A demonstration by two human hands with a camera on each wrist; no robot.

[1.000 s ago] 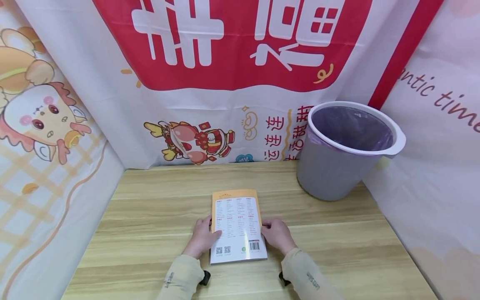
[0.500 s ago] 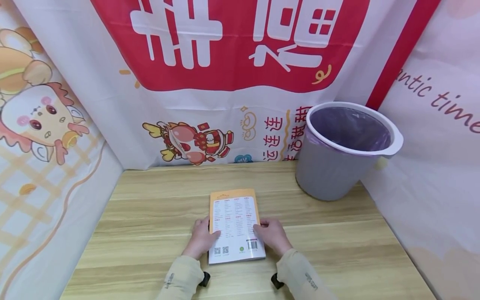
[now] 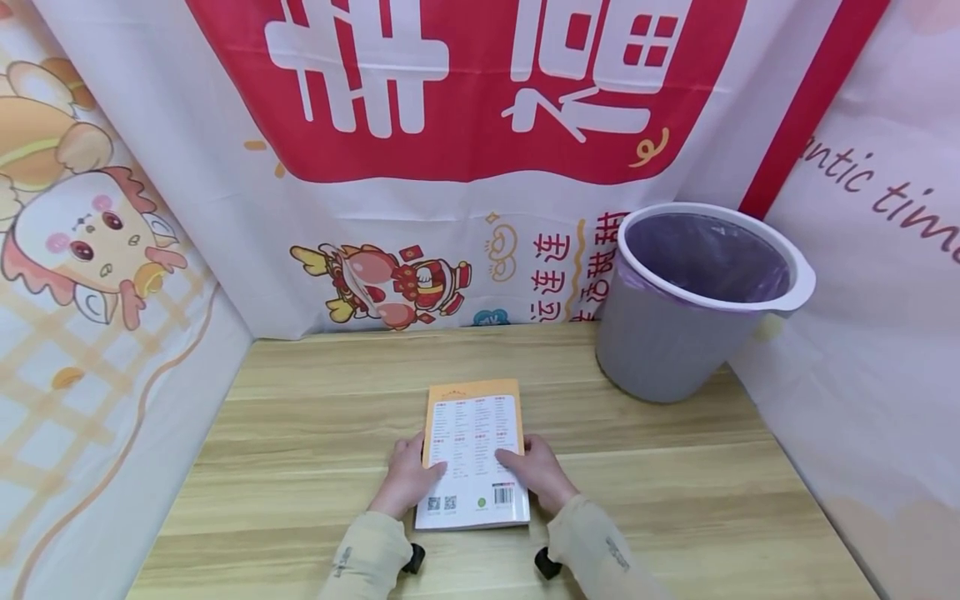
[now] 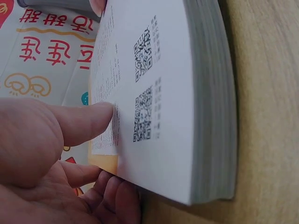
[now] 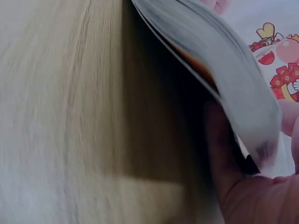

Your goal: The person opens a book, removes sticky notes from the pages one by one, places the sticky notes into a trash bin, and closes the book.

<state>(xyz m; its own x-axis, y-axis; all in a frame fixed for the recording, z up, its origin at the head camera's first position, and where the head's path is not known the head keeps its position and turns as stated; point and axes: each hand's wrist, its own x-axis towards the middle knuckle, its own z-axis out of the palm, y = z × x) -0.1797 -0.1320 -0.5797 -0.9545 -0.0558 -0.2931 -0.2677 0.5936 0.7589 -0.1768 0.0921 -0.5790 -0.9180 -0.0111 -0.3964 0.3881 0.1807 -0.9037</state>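
Note:
A thick paperback book (image 3: 474, 458) with an orange top and a white printed back cover is between both hands, low in the middle of the head view. My left hand (image 3: 408, 482) holds its left edge; in the left wrist view the thumb (image 4: 86, 122) presses on the cover and the other fingers are at the edge. On the opposite edge, my right hand (image 3: 542, 473) grips with the thumb over the cover and fingers underneath. The right wrist view shows the book's pages (image 5: 219, 60) bowed, with a dark gap between that side and the table.
A grey bin (image 3: 667, 342) with a purple liner stands at the back right of the wooden table (image 3: 315, 383). Printed cloth (image 3: 480, 196) hangs behind the table, and more cloth lines both sides.
My right hand has shifted inward, its thumb going from the book's right edge onto the cover, and the fingers now reach beneath. The left hand stays nearly still.

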